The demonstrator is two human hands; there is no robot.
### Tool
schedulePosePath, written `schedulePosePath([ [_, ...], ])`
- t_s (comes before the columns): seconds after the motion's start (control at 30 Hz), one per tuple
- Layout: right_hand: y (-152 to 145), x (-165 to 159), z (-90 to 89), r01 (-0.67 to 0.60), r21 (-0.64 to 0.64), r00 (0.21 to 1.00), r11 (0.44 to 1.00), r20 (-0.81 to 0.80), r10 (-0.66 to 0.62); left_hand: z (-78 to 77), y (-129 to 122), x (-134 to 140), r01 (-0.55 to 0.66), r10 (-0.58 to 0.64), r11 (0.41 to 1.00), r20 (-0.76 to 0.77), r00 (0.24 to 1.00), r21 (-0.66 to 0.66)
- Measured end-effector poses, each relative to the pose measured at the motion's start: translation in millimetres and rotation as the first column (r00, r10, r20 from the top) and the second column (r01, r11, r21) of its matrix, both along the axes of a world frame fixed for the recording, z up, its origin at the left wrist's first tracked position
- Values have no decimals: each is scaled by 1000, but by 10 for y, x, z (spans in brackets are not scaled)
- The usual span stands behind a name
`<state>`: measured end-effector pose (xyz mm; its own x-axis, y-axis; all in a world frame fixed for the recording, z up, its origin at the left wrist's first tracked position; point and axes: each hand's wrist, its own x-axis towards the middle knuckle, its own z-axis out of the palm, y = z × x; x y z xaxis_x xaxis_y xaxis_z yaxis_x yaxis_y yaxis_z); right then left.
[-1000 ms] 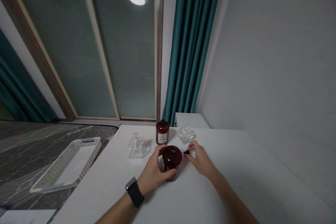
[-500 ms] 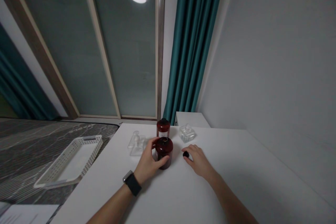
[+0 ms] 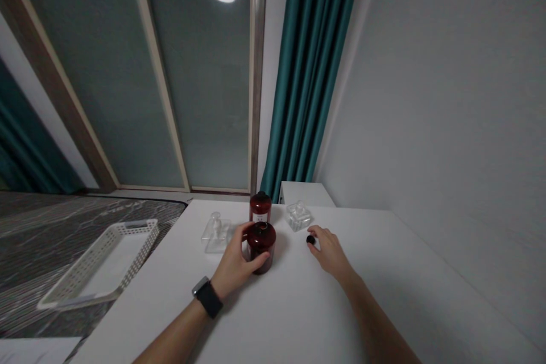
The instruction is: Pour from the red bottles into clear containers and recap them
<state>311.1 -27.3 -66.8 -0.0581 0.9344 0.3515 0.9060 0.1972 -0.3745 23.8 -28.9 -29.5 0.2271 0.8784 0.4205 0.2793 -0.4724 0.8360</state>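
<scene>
My left hand, with a dark watch at its wrist, is wrapped around a dark red-brown bottle standing on the white table. The bottle's top is uncapped, with a narrow ring of an opening visible. Between the thumb and fingers of my right hand is a small black cap, held low over the table to the right of the bottle. Just behind the held bottle stands a second red-brown bottle with a dark top and a white label.
A clear glass container with a knobbed piece sits left of the bottles. Another square clear glass piece lies behind my right hand. On the left, lower than the white table, is a white perforated basket. A grey wall rises on the right.
My right hand has moved right and slightly farther away from me with the black cap, widening the gap to the bottle. My left hand keeps its grip. The view has shifted slightly.
</scene>
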Motion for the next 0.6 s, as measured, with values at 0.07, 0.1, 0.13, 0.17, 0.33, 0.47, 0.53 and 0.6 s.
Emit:
schedulePosePath([
  [0.07,20,76,-22,33,0,999,999,8,-33,6,1,-1,-2,2,1000,-2,1000,-1],
  [0.1,28,103,-38,48,0,999,999,10,-48,8,2,-2,-4,4,1000,-2,1000,-2],
  [0.13,34,122,-55,60,0,998,998,12,-60,11,4,-2,-6,6,1000,-1,1000,-2],
  [0.17,39,134,-73,71,1,997,997,13,-71,12,5,-2,-9,9,1000,-1,1000,-3],
  [0.33,49,143,-139,118,21,993,993,4,-118,14,9,1,-14,14,1000,-6,1000,2],
  [0.47,65,89,-122,172,84,985,982,-16,-171,25,3,5,-21,21,1000,-5,1000,15],
  [0.53,89,12,-81,207,122,978,971,-32,-205,36,-4,7,-19,19,1000,-9,1000,13],
  [0.6,125,-107,-14,239,157,971,958,-46,-235,46,-11,9,-17,17,1000,-15,1000,7],
])
